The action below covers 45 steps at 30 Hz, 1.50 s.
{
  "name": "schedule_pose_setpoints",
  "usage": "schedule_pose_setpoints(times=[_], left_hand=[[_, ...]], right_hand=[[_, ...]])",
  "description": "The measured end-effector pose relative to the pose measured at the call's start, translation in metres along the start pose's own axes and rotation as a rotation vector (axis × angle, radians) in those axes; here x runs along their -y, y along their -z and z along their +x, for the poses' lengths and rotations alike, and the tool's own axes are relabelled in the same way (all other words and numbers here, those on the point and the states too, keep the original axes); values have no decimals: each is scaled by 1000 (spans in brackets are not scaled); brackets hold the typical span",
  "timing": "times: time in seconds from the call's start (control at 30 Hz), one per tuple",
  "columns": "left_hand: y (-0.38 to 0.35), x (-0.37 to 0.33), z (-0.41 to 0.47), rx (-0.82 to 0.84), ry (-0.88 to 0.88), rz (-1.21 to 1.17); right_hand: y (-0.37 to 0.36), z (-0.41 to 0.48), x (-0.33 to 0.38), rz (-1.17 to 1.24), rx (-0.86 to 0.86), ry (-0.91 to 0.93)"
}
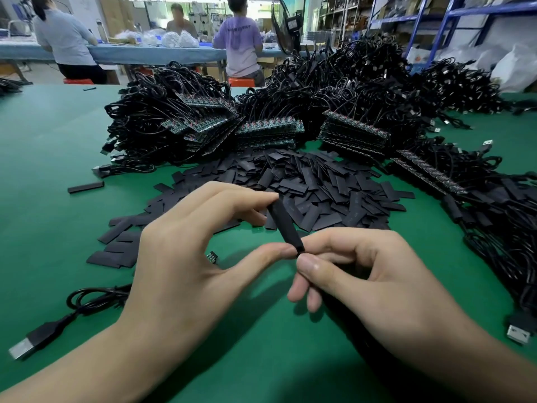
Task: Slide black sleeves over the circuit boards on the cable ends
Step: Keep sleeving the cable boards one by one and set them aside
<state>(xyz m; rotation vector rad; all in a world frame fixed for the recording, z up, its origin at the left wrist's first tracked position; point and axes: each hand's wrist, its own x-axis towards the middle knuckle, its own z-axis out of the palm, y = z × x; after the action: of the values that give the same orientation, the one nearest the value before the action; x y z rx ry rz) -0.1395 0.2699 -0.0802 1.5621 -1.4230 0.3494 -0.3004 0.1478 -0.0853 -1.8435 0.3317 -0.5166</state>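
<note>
A black sleeve (pixel 285 226) is held tilted above the green table between both hands. My left hand (pixel 186 257) pinches its upper end with the index finger and touches its lower end with the thumb. My right hand (pixel 360 274) grips the lower end between thumb and index finger. A small pin connector (pixel 212 256) shows just behind my left hand. Whether a circuit board sits inside the sleeve is hidden. A heap of loose black sleeves (pixel 313 187) lies just beyond the hands. Stacks of circuit boards (pixel 268 132) on black cables stand behind that heap.
A black USB cable (pixel 43 334) lies at the near left, another USB plug (pixel 518 333) at the near right. Finished cables (pixel 494 216) trail along the right side. A single sleeve (pixel 85 187) lies apart at left. Several people sit at a far bench.
</note>
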Motion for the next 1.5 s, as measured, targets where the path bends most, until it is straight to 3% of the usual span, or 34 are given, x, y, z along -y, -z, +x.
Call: schedule_pose_setpoints(times=[0.5,0.63,0.7,0.77,0.9,1.0,1.13,1.23,1.3,1.43,1.5], left_hand=[[1,4,-2,141,-32,58],[11,9,8,137,41,75],[21,19,16,157,112,142],[32,31,26,236,204,203],[57,48,39,575,314,366],[65,53,39,778,345,366],[63,58,37,855,265,439],[58,60,34,846,217,456],[55,60,32,839,218,413],[61,55,39,802,327,227],[68,48,46,785,420,17]], right_hand=[[6,-1,-2,-31,6,-50],[20,0,16,-91,-132,-77],[41,5,24,-308,-201,-71],[70,9,26,-670,-243,-59],[145,12,7,-1319,-333,-204],[223,10,-22,-1444,-449,-388],[278,0,-43,-1570,-434,-332],[221,4,-12,-1525,-473,-165],[162,8,15,-1427,-403,-120],[76,12,39,-1028,-166,4],[46,13,43,-798,-88,34]])
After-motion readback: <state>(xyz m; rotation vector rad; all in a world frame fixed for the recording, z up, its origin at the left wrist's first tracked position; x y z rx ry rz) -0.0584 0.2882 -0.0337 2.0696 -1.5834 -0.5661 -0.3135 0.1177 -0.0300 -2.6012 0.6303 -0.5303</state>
